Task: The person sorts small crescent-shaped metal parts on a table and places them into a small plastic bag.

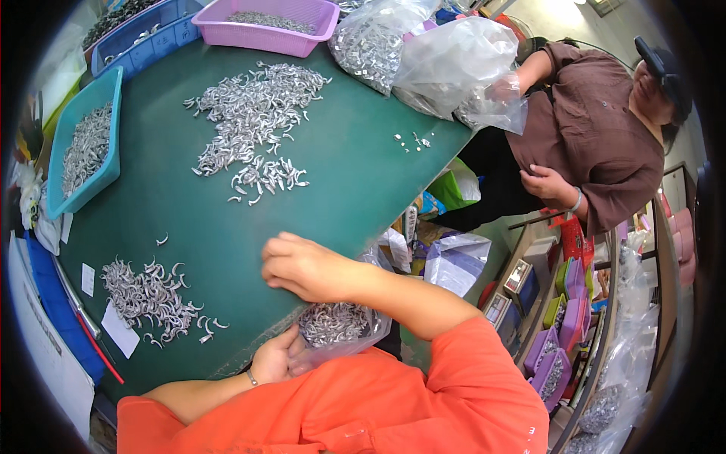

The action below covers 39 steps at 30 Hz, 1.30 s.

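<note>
A clear plastic bag [380,330] is held at the lower centre of the frame, just beside the edge of the green surface [174,204]. Its near side is gripped by the left hand [274,359], whose grip is narrowed on the plastic. Small curved metal pieces [333,321] are contained in the bag. The right hand [306,266] is held above the bag, near the centre of the frame, with its fingers curled inward; how tightly its grip is drawn in, and whether anything is held inside it, cannot be told.

More such pieces are spread in a large pile [257,110] at upper centre and in a smaller pile [147,299] at lower left, beside a white paper slip [119,331]. Silver-grey pieces are also held in a teal basket [114,151] at the left. A pink basket [302,47] and a blue bin [147,47] are set along the top edge. At upper right, filled plastic bags [454,64] are rested on the surface, and one is being touched by a co-worker [590,144] in brown.
</note>
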Motion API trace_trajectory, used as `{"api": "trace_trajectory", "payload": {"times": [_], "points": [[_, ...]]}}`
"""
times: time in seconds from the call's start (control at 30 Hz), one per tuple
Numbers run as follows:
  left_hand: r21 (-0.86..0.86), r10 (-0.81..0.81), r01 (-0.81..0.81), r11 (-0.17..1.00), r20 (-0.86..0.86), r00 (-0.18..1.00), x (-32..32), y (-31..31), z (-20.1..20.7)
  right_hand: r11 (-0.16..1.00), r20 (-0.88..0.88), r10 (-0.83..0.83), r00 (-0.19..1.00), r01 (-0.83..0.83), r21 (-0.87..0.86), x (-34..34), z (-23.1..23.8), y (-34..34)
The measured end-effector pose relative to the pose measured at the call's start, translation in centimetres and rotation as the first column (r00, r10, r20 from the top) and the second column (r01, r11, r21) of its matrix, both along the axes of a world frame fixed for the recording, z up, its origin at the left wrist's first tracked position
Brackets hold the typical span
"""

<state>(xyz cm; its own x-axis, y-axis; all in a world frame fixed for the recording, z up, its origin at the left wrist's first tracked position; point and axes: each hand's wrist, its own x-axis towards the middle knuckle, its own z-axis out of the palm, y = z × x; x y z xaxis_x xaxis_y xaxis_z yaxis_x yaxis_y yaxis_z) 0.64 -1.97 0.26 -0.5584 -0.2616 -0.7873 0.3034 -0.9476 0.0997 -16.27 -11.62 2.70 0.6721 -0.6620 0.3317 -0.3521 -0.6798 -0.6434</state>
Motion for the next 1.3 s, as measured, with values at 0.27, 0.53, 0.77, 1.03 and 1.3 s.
{"api": "trace_trajectory", "payload": {"times": [0.27, 0.53, 0.77, 1.03, 1.3], "points": [[0.064, 0.112, -0.112, 0.992, 0.006, 0.994, -0.8, 0.1, 1.8, 0.929, -0.250, 0.256, 0.934, -0.167, 0.331, -5.3, 3.9, 2.0], [0.038, 0.037, -0.032, 0.999, -0.127, 0.991, -0.1, 1.2, -1.1, 0.957, -0.194, -0.224, 0.955, 0.178, -0.228, 0.5, 1.2, -6.4], [0.100, 0.088, -0.069, 0.993, -0.201, 0.976, 0.1, 1.5, -1.8, 0.952, -0.142, -0.293, 0.945, 0.275, -0.134, -3.2, 1.1, -4.3], [0.184, 0.175, -0.150, 0.972, -0.133, 0.975, -0.7, 0.5, 1.1, 0.953, -0.106, -0.250, 0.962, 0.226, -0.201, -1.3, 1.1, -1.5], [0.131, 0.131, -0.112, 0.985, -0.143, 0.981, -0.1, 1.0, 0.2, 0.944, -0.240, -0.159, 0.958, 0.075, -0.322, 0.8, 1.2, -1.5]]}}
